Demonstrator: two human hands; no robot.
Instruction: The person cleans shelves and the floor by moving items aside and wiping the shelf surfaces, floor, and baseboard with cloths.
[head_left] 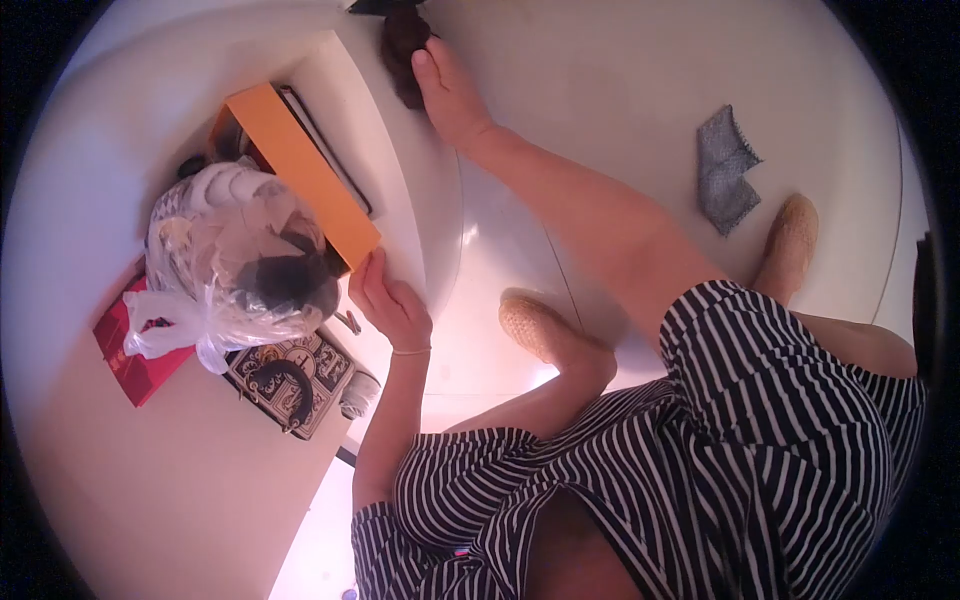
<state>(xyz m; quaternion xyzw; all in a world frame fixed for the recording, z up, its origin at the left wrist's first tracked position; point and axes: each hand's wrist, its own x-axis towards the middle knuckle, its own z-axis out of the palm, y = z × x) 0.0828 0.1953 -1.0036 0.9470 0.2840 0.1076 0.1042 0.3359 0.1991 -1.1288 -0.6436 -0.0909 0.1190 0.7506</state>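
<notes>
My right hand (452, 95) reaches far forward, its fingers closed around a dark brown, soft-looking bundle (403, 52) near the top of the view; its kind is unclear. Lower down, my left hand (398, 308) is at the near end of an orange box (300, 170), its bent fingers against the corner and partly hidden. A dark, flat, book-like thing (325, 150) lies along the box's right side. Against the box's left side sits a knotted clear plastic bag (215, 235) with mixed light and dark contents.
Below the bag, a red packet (150, 350) and a black-and-cream patterned case (310, 370) with a dark curved handle lie on the pale table (180, 480). A pale roll (358, 393) is beside the case. On the floor are a grey cloth piece (727, 170) and my woven tan shoes (535, 322).
</notes>
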